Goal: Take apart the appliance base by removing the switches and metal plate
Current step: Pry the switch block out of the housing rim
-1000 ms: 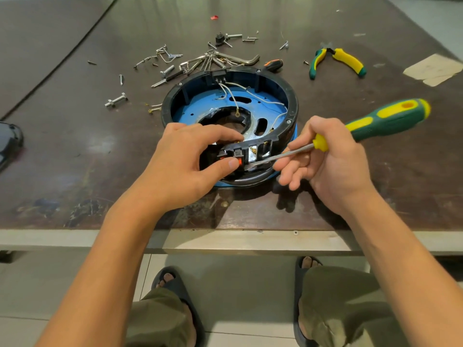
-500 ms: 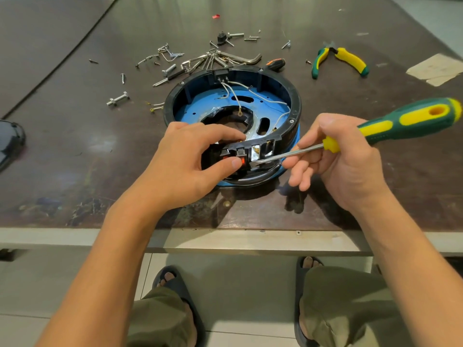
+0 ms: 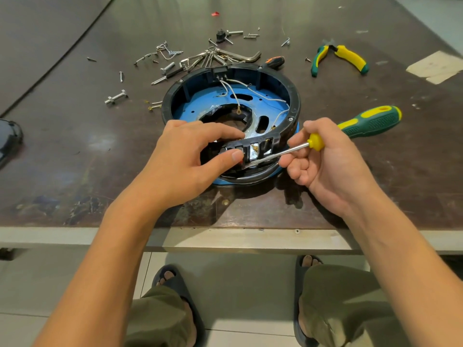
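Base (image 3: 288, 96) sitting at 12 o'clock of both hands. L hand (image 3: 185, 156) pinching its 6 o'clock rim, thumb pressing near switch (image 3: 242, 162). R hand (image 3: 325, 166) gripping screwdriver (image 3: 368, 121), tip prying there. Blue plate (image 3: 200, 98) + 12 o'clock switch (image 3: 220, 71) not yet out. Screws (image 3: 170, 68) lying loose, so approx 1/2 done.

base (image 3: 293, 96): on the table (image 3: 75, 151), middle, near the front edge
plate (image 3: 190, 106): lies in the bottom of the base
switch (image 3: 220, 71): in the base's far wall, wires (image 3: 265, 97) trailing over the plate
left hand (image 3: 183, 159): pinches the near rim, thumb outside, fingers over the top
right hand (image 3: 333, 169): just right of the base, gripping the screwdriver (image 3: 368, 122)
screwdriver tip: at the near wall, right beside the left thumb; handle sticks out right
hex keys (image 3: 235, 56): just behind the base
bolt (image 3: 115, 97): off to the left
pliers (image 3: 350, 56): back right, well apart from the base
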